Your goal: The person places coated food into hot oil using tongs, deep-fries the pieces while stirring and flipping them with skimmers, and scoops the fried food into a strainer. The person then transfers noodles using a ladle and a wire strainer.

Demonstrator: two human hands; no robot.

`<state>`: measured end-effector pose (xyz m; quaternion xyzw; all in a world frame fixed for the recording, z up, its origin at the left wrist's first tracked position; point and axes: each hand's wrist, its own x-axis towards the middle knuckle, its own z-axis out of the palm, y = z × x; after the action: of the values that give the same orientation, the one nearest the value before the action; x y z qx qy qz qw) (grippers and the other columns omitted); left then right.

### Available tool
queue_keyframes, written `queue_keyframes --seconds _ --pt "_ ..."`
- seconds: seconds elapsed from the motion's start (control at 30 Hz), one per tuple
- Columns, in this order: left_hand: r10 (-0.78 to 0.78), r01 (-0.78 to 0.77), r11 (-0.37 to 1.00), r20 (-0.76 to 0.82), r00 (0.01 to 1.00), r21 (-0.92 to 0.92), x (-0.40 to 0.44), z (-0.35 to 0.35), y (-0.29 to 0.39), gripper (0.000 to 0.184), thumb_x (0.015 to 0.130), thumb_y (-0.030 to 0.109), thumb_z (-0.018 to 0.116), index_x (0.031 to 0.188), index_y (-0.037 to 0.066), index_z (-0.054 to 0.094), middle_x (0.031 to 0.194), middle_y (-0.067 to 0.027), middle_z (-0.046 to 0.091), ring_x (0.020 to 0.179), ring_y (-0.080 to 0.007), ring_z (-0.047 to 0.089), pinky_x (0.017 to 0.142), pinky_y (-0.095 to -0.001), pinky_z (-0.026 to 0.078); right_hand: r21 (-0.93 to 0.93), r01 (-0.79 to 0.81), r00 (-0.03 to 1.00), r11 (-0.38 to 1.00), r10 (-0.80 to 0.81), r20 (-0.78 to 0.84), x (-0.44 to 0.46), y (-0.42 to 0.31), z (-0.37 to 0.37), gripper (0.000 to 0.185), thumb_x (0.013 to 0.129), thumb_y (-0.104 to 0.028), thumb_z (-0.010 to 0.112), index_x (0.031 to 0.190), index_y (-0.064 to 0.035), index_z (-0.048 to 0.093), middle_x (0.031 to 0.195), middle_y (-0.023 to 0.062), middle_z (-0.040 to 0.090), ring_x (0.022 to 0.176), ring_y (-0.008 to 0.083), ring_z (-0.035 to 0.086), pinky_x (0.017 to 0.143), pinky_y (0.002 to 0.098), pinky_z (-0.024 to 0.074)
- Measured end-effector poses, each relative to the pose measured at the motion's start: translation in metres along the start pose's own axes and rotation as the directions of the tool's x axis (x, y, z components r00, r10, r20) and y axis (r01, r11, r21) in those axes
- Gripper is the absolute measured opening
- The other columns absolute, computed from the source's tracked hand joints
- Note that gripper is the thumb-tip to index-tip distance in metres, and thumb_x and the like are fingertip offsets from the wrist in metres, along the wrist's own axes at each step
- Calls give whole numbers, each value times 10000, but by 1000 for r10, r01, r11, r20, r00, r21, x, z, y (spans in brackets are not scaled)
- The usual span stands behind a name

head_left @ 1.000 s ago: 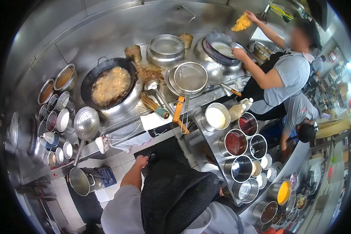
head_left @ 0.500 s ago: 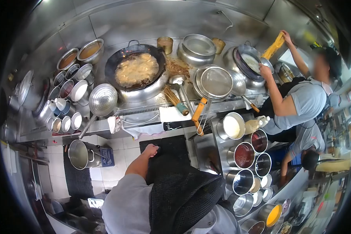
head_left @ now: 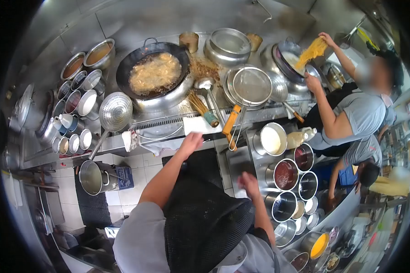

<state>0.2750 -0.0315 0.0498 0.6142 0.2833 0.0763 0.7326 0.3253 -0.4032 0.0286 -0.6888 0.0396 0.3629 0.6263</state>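
My left hand (head_left: 191, 144) is stretched forward at the counter's front edge, just below a white cloth (head_left: 199, 125); its fingers are blurred. Lower right, my right hand (head_left: 248, 184) is raised over the gap beside the steel side table (head_left: 256, 160), its fingers smeared by motion. Ahead of the left hand lie a bamboo brush (head_left: 205, 110) and a ladle (head_left: 206, 84). Food bubbles in oil in a black wok (head_left: 155, 73) behind them. A round strainer with an orange handle (head_left: 252, 85) rests on pans to the right.
A perforated skimmer (head_left: 115, 112) juts over the counter's left edge, above a floor pot (head_left: 92, 176). Pots of sauce (head_left: 285, 175) crowd the side table. A co-worker (head_left: 355, 109) holds yellow noodles (head_left: 312, 52) over a second wok. Another person (head_left: 360, 159) bends behind.
My left hand has moved forward to the counter edge. My right hand has come into view at the side table. The co-worker's noodles have swung lower over the second wok.
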Motion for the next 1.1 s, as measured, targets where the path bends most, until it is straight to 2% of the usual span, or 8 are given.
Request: queue_keyframes --seconds 0.2,0.33,0.53,0.63,0.77,0.83,0.93,1.1 --pt "-194 222 974 381 904 -31 66 67 61 641 960 633 521 1241 61 591 1053 -102 686 845 -197 686 712 -334 545 348 -88 988 933 36 152 90 -121 79 416 1027 -466 506 1184 -95 612 986 51 701 822 143 661 691 301 537" --pt "-257 384 909 506 823 -162 106 96 53 329 967 405 642 1125 122 586 872 -64 666 593 -129 586 467 -262 423 376 -23 982 926 -49 181 114 -148 107 280 1041 -350 528 1156 -106 604 755 -15 613 543 85 531 453 199 384" --pt "-103 379 816 536 838 -436 77 49 113 203 991 151 607 1159 97 507 852 -43 606 653 -138 574 544 -254 453 326 228 972 918 -232 -27 64 -189 119 159 1042 -243 544 1120 -106 562 663 -32 498 462 65 418 401 210 330" --pt "3 169 891 377 926 -422 44 -35 152 293 984 127 613 1242 95 477 857 -33 602 660 -127 572 568 -254 471 267 346 938 900 -334 -90 38 -200 139 138 1048 -172 521 1117 -56 549 689 5 530 480 66 422 405 220 332" --pt "324 -293 922 -89 942 253 19 -166 173 299 1004 155 532 1279 81 442 967 -114 624 815 -223 622 722 -337 504 68 300 950 952 -304 72 23 -245 188 153 1048 -179 513 1139 -61 550 697 -11 530 504 55 421 427 213 330" --pt "438 -304 840 -231 869 449 -4 -221 192 437 979 134 541 1389 50 417 1102 -77 558 985 -183 558 867 -315 472 -63 289 946 955 -275 169 28 -263 223 325 1048 -194 506 1347 -69 520 730 -25 534 542 43 424 448 208 336" --pt "579 -265 732 -367 729 628 -35 -268 206 511 956 86 527 1441 28 380 1210 -211 582 1115 -350 594 963 -414 453 -269 257 938 928 -173 301 70 -264 273 414 1008 -152 502 1410 -53 499 734 -13 548 541 59 445 454 232 354" --pt "447 -185 852 -497 744 489 -65 -287 194 517 952 65 528 1441 -17 380 1303 -237 548 1202 -351 558 1021 -386 422 -236 219 886 947 -92 455 147 -264 358 477 952 -95 517 1420 -8 486 700 7 559 474 80 426 419 256 342"
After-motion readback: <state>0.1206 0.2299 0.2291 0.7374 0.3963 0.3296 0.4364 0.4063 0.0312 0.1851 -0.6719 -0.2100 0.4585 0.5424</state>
